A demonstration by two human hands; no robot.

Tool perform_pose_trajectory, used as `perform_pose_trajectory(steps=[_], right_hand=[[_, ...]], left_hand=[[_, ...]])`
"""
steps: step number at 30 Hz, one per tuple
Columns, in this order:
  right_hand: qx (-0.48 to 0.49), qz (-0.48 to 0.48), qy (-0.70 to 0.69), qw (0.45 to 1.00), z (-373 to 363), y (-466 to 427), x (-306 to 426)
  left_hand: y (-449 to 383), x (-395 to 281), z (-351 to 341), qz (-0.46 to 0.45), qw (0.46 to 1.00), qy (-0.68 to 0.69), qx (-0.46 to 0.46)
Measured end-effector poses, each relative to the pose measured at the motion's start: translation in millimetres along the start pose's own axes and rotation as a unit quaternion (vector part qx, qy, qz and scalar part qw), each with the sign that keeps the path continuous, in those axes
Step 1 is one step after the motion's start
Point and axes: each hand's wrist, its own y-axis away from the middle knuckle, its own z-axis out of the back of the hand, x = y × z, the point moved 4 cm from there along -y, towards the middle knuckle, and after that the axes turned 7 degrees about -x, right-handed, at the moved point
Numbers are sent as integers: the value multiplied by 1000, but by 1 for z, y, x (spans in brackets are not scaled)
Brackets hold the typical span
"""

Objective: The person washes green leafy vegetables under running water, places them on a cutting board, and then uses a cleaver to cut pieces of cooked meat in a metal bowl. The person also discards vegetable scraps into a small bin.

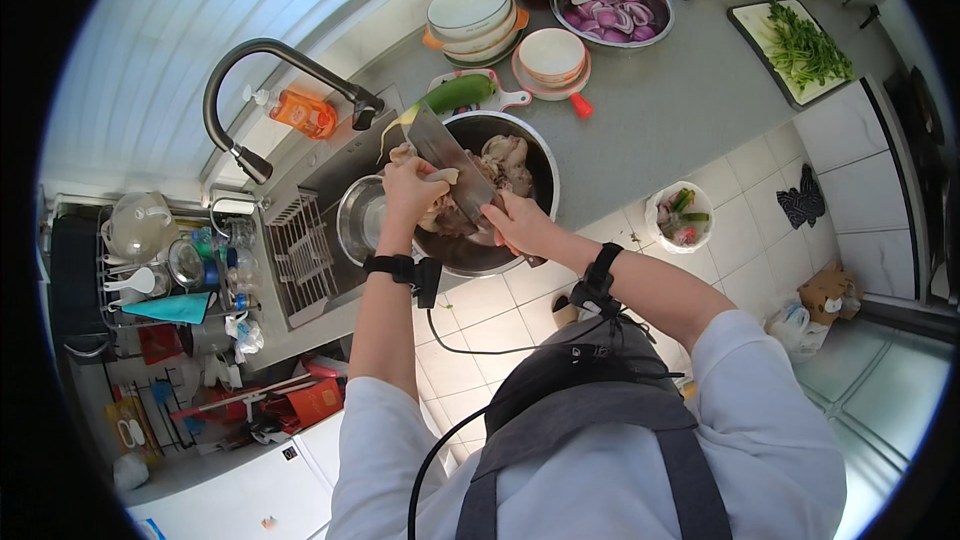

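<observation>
My right hand (517,223) grips the handle of a broad metal cleaver (450,161), its blade slanting up and left over a large steel basin (553,165). Pinched in my left hand (414,191) is a piece of pale raw meat (442,176), close beside the blade. More pale and pinkish meat (506,161) lies in the basin, partly hidden by the cleaver and my hands. A smaller metal bowl (360,217) stands left of the basin, partly behind my left wrist. Just above the basin a green radish (461,92) rests on a small white board (516,98).
The sink (337,157) with a dish rack (300,255) and faucet (255,49) is at left. Beyond the basin stand stacked bowls (471,7), a pan (555,64) and a bowl of cut onions (611,15). Chopped greens (806,49) lie at right; a waste bin (679,217) stands below.
</observation>
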Motion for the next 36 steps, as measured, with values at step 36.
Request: perform_pose_trajectory(steps=[36], right_hand=[[37,-55,60,996,9,45,56]], left_hand=[[24,30,16,293,716,597,212]])
